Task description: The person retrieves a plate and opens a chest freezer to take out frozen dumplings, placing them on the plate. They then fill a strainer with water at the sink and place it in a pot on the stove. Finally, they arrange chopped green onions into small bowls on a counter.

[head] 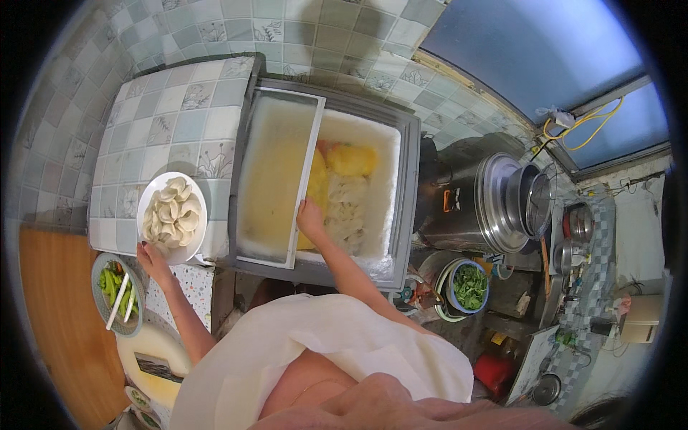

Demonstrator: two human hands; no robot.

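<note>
My left hand (152,261) is at the lower left rim of a white bowl (200,236) of pale dumplings (171,212), its fingers against the rim. The bowl rests on a counter with a tile-pattern cover (161,126). My right hand (310,216) grips the frame edge of the sliding glass lid (307,161) of a chest freezer (411,161). The lid covers the freezer's left part. In the uncovered part lie a yellow bag (352,159) and a bag of what look like frozen dumplings (346,212). Frost coats the inner walls.
A green basket (141,317) of green peppers with a white-handled utensil stands lower left, near a round cutting board (137,344) bearing a cleaver blade (157,367). Right of the freezer are a large steel pot (462,215) and a basin of leafy greens (469,287). A tiled wall (301,32) rises behind.
</note>
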